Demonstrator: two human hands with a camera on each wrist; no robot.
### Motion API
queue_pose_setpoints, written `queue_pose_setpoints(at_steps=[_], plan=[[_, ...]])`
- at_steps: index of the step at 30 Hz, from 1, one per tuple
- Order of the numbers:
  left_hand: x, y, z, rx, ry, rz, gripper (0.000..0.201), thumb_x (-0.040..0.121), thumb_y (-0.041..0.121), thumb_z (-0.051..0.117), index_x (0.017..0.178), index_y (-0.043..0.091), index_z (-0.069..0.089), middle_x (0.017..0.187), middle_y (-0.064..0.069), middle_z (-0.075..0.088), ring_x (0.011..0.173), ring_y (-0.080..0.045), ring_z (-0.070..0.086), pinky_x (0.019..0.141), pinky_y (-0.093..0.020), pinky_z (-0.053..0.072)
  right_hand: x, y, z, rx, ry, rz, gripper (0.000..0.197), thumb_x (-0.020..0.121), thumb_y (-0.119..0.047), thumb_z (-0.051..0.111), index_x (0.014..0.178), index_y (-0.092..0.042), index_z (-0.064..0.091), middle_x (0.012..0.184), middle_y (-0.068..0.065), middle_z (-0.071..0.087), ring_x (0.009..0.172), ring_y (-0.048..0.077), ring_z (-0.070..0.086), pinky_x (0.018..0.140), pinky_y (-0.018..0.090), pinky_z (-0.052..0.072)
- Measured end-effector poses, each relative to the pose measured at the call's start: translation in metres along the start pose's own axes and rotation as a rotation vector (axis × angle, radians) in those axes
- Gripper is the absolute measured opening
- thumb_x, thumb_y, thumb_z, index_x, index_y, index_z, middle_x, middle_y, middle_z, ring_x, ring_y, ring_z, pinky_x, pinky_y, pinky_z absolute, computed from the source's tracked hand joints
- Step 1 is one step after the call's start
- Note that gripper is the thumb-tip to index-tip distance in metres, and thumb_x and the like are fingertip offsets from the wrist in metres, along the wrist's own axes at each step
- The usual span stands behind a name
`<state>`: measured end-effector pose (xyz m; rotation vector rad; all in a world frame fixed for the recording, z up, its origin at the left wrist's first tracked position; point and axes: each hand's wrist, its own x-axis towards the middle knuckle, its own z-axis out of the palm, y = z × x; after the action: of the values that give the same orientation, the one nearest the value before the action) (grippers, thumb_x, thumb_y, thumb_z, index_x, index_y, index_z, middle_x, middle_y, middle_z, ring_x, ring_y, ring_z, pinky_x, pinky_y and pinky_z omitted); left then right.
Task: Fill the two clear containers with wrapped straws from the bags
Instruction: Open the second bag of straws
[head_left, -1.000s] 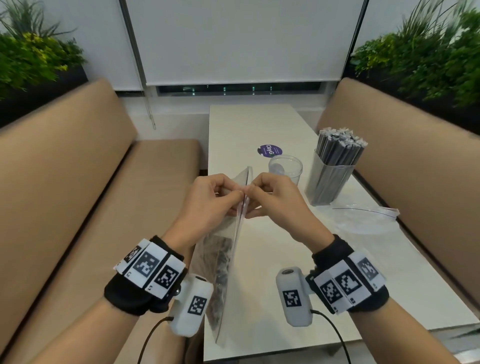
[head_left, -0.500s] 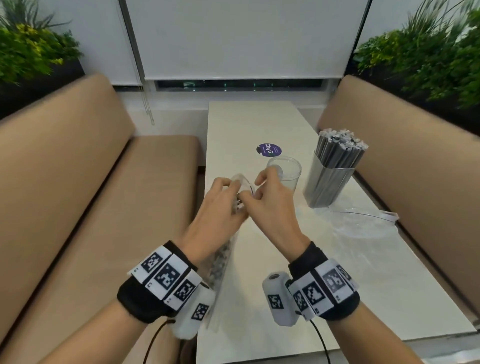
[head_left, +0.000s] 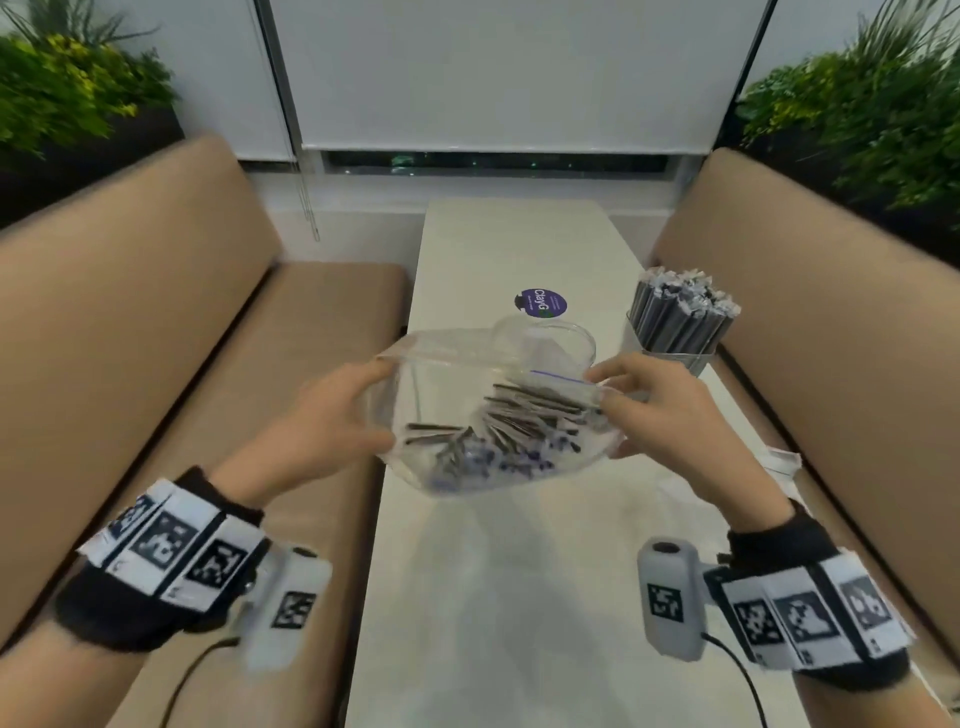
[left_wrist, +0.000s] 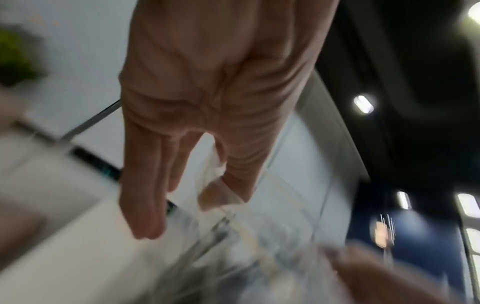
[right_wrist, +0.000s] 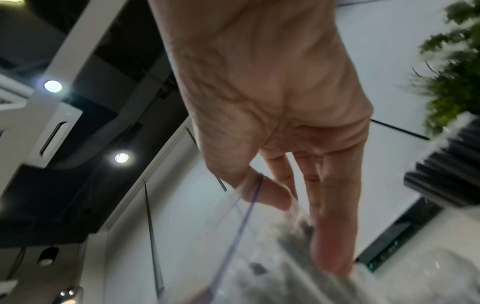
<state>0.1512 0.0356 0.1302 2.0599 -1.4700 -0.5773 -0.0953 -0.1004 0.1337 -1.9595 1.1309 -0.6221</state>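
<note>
Between my hands, above the white table (head_left: 519, 597), hangs a clear zip bag (head_left: 457, 374) with its mouth pulled wide. Wrapped straws (head_left: 519, 421) lie loose inside it. My left hand (head_left: 363, 405) pinches the bag's left rim, where thumb and forefinger meet on the plastic (left_wrist: 218, 191). My right hand (head_left: 608, 410) pinches the right rim by the blue zip line (right_wrist: 255, 193). Just behind the bag stands an empty clear container (head_left: 550, 335). A second clear container (head_left: 670, 358) at the right is packed with upright wrapped straws (head_left: 680, 306).
A purple round sticker (head_left: 540, 303) lies on the table beyond the empty container. A flat, empty plastic bag (head_left: 779, 460) lies at the table's right edge. Tan bench seats (head_left: 156, 312) flank the table on both sides, with plants (head_left: 883, 114) behind them.
My hands were together at the bag's closed top, with the bag edge-on. They have moved apart, and the bag's mouth now stands open and faces me.
</note>
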Motion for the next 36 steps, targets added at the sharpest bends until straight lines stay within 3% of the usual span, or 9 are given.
queue_pose_setpoints(at_steps=[3, 6, 10, 17, 21, 25, 30, 34, 36], plan=[[0.008, 0.017, 0.018, -0.761, -0.073, -0.042, 0.078, 0.073, -0.018, 0.068, 0.123, 0.041, 0.051, 0.112, 0.004, 0.064, 0.087, -0.015, 0.071, 0.061, -0.028, 0.059, 0.000, 0.010, 0.008, 0.021, -0.172, 0.032, 0.028, 0.091, -0.003, 0.052, 0.103, -0.018, 0.073, 0.091, 0.007, 0.072, 0.067, 0.016, 0.070, 0.054, 0.029, 0.060], [0.018, 0.013, 0.032, -0.719, 0.130, -0.055, 0.058, 0.069, -0.017, 0.056, 0.123, 0.006, 0.056, 0.076, 0.000, 0.053, 0.062, -0.012, 0.055, 0.052, -0.019, 0.049, 0.005, 0.023, 0.005, 0.084, -0.095, 0.058, 0.032, 0.084, 0.008, 0.051, 0.093, -0.011, 0.076, 0.081, 0.014, 0.073, 0.057, 0.009, 0.067, 0.052, 0.024, 0.057], [0.013, 0.006, 0.042, -0.280, 0.211, -0.080, 0.046, 0.067, 0.013, 0.050, 0.112, 0.018, 0.058, 0.083, -0.001, 0.053, 0.069, -0.017, 0.054, 0.064, -0.034, 0.051, 0.007, 0.038, 0.006, 0.258, -0.059, 0.173, 0.034, 0.084, 0.008, 0.044, 0.084, -0.007, 0.074, 0.078, 0.016, 0.068, 0.065, 0.021, 0.064, 0.057, 0.031, 0.060], [0.002, 0.001, 0.054, -1.032, -0.137, -0.151, 0.090, 0.054, -0.006, 0.082, 0.126, 0.038, 0.052, 0.084, -0.002, 0.061, 0.070, -0.016, 0.065, 0.067, -0.029, 0.058, 0.002, 0.033, 0.031, 0.614, -0.389, 0.350, 0.021, 0.093, -0.007, 0.046, 0.073, -0.013, 0.051, 0.092, 0.009, 0.058, 0.069, 0.020, 0.057, 0.055, 0.029, 0.050], [-0.003, 0.001, 0.030, -0.854, -0.064, -0.091, 0.097, 0.053, -0.009, 0.087, 0.125, 0.045, 0.052, 0.098, 0.003, 0.066, 0.076, -0.010, 0.064, 0.065, -0.021, 0.057, 0.010, 0.020, 0.016, 0.784, -0.313, 0.232, 0.021, 0.099, -0.005, 0.041, 0.081, -0.011, 0.051, 0.092, 0.022, 0.071, 0.066, 0.024, 0.066, 0.050, 0.033, 0.054], [-0.007, 0.001, 0.029, -0.327, -0.199, -0.016, 0.118, 0.060, 0.007, 0.089, 0.139, 0.065, 0.023, 0.123, 0.021, 0.033, 0.080, -0.005, 0.055, 0.068, -0.010, 0.048, 0.027, 0.019, 0.037, 0.863, -0.357, 0.259, 0.014, 0.102, -0.008, 0.042, 0.110, -0.009, 0.052, 0.079, 0.017, 0.074, 0.049, 0.017, 0.060, 0.045, 0.026, 0.047], [0.007, -0.003, 0.057, -0.332, -0.267, -0.115, 0.112, 0.066, -0.007, 0.078, 0.151, 0.037, 0.019, 0.143, 0.009, 0.029, 0.058, 0.002, 0.052, 0.058, -0.013, 0.047, 0.043, 0.025, 0.074, 0.969, -0.403, 0.514, 0.021, 0.103, -0.009, 0.041, 0.091, -0.008, 0.058, 0.064, 0.008, 0.061, 0.055, 0.018, 0.060, 0.054, 0.031, 0.051], [0.016, -0.009, 0.063, -0.502, -0.109, -0.244, 0.094, 0.067, -0.009, 0.074, 0.138, 0.039, 0.035, 0.087, 0.004, 0.062, 0.046, -0.002, 0.050, 0.047, -0.011, 0.039, 0.048, 0.022, 0.060, 0.799, -0.358, 0.444, 0.021, 0.095, -0.030, 0.057, 0.106, -0.012, 0.059, 0.088, 0.003, 0.069, 0.071, 0.019, 0.060, 0.060, 0.030, 0.049], [0.019, -0.007, 0.065, -0.532, -0.053, -0.224, 0.089, 0.066, -0.010, 0.077, 0.119, 0.051, 0.040, 0.089, 0.011, 0.065, 0.052, 0.000, 0.061, 0.051, -0.010, 0.043, 0.040, 0.019, 0.051, 0.583, -0.494, 0.345, 0.040, 0.086, -0.049, 0.062, 0.120, -0.027, 0.055, 0.114, -0.007, 0.064, 0.089, 0.017, 0.061, 0.065, 0.027, 0.051]])
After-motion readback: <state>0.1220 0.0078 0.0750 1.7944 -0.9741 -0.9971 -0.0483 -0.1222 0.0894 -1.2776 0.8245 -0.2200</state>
